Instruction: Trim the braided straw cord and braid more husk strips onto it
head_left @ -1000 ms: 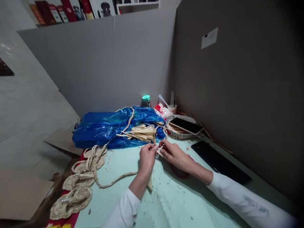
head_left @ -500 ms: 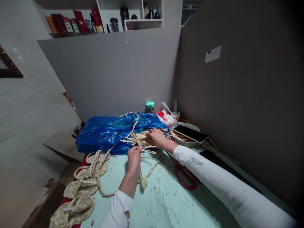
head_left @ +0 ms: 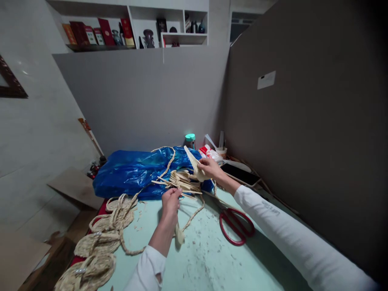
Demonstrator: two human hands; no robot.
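A bundle of pale straw strips (head_left: 185, 180) lies at the front edge of a crumpled blue plastic bag (head_left: 130, 171). My left hand (head_left: 171, 199) is closed at the near side of the bundle, its fingertips pinching a braided straw cord, of which a pale end (head_left: 180, 235) hangs below. Raised over the right side of the bundle, my right hand (head_left: 209, 168) grips a fan of flat straw strips (head_left: 192, 161) that points up and left. Woven straw pieces (head_left: 98, 242) shaped like small sandals line the left table edge.
Red-handled scissors (head_left: 237, 227) lie on the pale green table (head_left: 209, 262), right of centre. A phone (head_left: 241, 173) rests behind my right forearm. At the back stand a green-lidded jar (head_left: 190, 139) and a cup (head_left: 221, 152). Grey panels (head_left: 145, 97) enclose the table.
My right hand has lifted from the bundle and moved slightly right, with a fan of strips now in it. My left hand stays at the bundle. The scissors show more fully.
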